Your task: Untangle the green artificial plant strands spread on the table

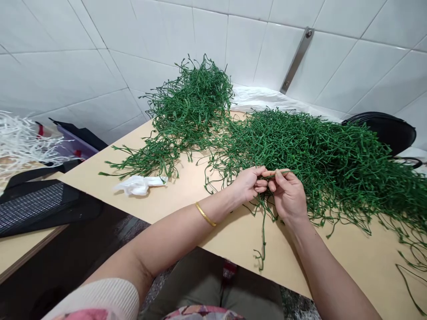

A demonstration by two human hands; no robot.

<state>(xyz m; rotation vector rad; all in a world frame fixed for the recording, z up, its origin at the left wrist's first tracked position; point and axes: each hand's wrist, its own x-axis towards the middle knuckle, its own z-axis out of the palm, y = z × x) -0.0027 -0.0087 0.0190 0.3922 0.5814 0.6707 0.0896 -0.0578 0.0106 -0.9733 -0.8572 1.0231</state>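
My left hand (252,183) and my right hand (289,192) meet above the front of a big heap of thin green artificial plant stems (300,142). Both are closed, fingertips pinching a green stem (279,174) that runs between them. Part of that stem is hidden by my fingers. More strands hang just below the hands, and one long stem (263,235) with a branched tip lies on the table toward me. A gold bangle (204,214) circles my left forearm.
A second, taller green pile (196,95) stands at the back left of the wooden table (187,195). A crumpled white tissue or plastic piece (138,185) lies near its left edge. White strands (23,142) are at far left; a black rounded object (383,131) sits behind the heap.
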